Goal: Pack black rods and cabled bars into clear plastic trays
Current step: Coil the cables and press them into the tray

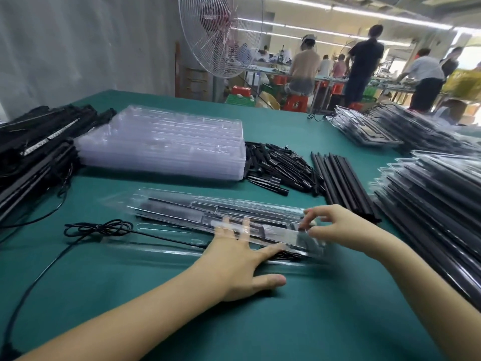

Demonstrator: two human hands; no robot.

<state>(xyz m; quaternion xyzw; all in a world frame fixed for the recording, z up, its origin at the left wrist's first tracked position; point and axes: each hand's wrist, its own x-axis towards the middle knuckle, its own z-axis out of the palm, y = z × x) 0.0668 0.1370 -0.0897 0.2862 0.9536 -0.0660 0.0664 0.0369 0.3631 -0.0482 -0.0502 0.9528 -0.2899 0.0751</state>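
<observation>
A clear plastic tray (182, 212) with black parts in it lies tilted on the green table, its near right end lifted. My left hand (242, 261) has its fingers spread flat, some reaching under the tray's lid. My right hand (328, 225) pinches the tray's right end with curled fingertips. A coiled black cable (101, 227) lies at the tray's left end. Long black rods (341, 178) lie in a bundle to the right of a heap of short black pieces (278, 165). Empty clear trays (166, 144) stand stacked behind.
Cabled black bars (36, 152) are piled at the far left. Packed trays are stacked on the right (437, 204) and at the back right (385, 128). A standing fan (221, 37) and several people at benches are beyond the table.
</observation>
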